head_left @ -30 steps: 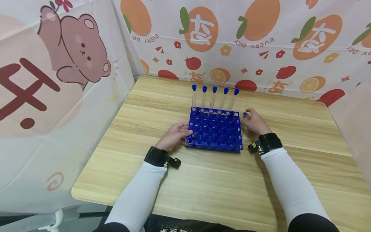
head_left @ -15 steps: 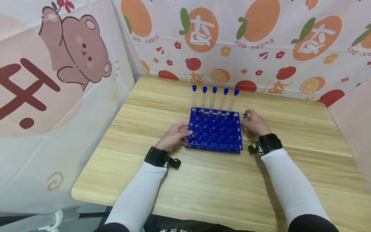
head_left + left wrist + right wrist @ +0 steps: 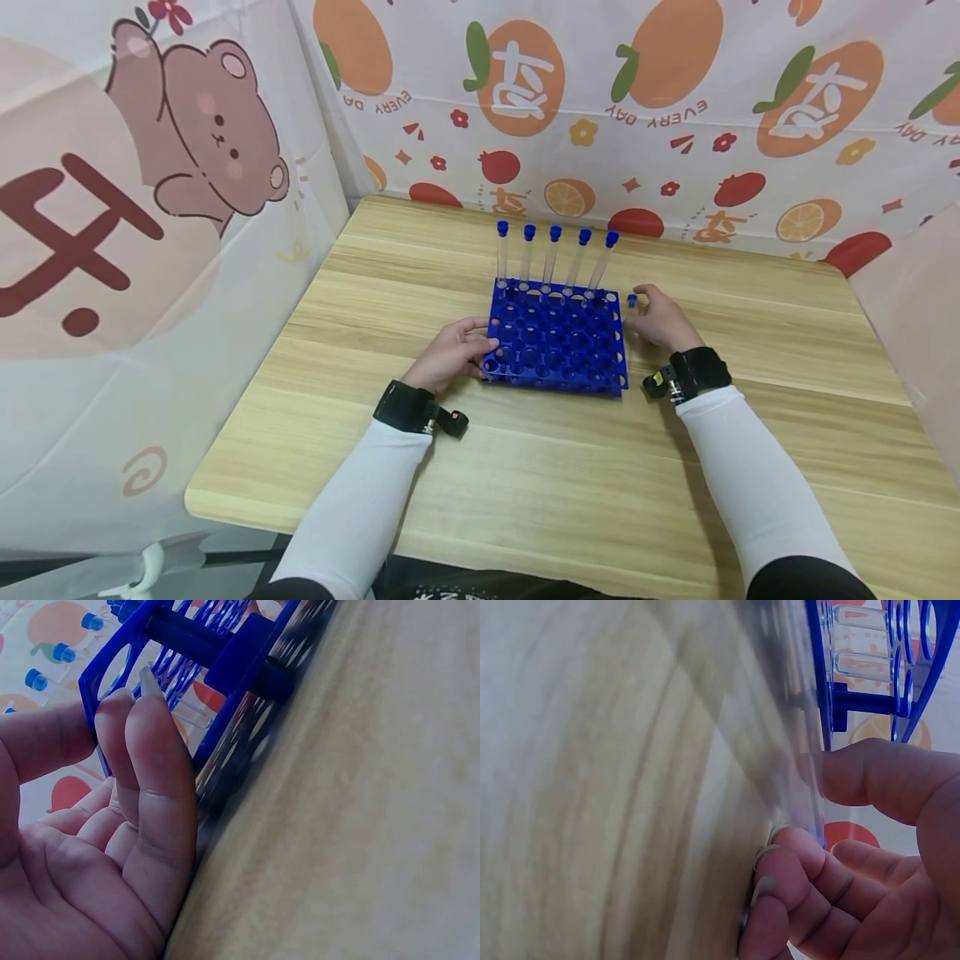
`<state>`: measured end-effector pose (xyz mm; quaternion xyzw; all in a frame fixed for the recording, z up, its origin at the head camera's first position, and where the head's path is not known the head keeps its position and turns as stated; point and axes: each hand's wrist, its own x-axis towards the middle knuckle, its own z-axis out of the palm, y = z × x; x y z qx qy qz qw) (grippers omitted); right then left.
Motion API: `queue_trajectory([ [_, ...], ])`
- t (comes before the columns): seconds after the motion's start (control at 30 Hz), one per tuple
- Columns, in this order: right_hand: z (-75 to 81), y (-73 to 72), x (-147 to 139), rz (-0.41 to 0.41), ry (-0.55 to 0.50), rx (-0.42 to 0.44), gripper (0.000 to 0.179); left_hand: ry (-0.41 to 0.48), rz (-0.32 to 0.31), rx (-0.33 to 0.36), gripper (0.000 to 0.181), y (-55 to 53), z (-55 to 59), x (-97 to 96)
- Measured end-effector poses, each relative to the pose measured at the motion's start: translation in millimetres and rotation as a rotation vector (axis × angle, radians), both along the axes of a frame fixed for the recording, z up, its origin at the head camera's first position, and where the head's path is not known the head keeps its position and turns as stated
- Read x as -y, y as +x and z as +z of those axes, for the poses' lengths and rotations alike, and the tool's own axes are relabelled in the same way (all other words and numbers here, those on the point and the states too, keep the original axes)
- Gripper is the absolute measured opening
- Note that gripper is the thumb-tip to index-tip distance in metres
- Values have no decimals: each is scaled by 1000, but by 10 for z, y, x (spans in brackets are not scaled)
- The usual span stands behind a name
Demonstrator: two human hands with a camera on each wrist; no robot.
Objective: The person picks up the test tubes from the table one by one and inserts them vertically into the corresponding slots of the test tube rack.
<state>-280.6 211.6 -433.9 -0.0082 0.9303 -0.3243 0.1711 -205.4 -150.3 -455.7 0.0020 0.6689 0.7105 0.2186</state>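
A blue test tube rack [image 3: 555,337] stands on the table, with several blue-capped clear tubes [image 3: 551,258] upright along its far row. My left hand [image 3: 452,350] grips the rack's left end, thumb on the top and fingers bent at its side, as the left wrist view shows. To the right of the rack, my right hand [image 3: 660,318] rests low at the tabletop, finger and thumb about a test tube whose blue cap [image 3: 632,300] shows by the index fingertip. The tube's clear body is blurred in the right wrist view. My other right fingertips [image 3: 776,874] touch the wood.
The wooden table [image 3: 480,500] extends around the rack to the front and both sides. A fruit-printed cloth [image 3: 585,150] hangs behind the table, and a bear-printed cloth [image 3: 202,125] hangs on the left.
The blue cap at my right hand has shifted slightly toward the rack. Both hands and the rack have stayed almost still.
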Motion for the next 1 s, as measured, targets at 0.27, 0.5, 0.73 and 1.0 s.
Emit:
queue_trajectory([
  [0.27, 17, 14, -6, 22, 7, -10, 80, 1, 6, 2, 46, 11, 18, -2],
  [0.5, 19, 26, -3, 21, 0, -6, 79, -3, 4, 1, 47, 18, 20, 2],
  [0.73, 19, 27, -17, 27, 6, -12, 72, -2, 1, -4, 48, 12, 11, 8],
  [1.0, 16, 40, -26, 29, -9, -16, 69, 11, -8, -3, 48, 6, 5, 17],
])
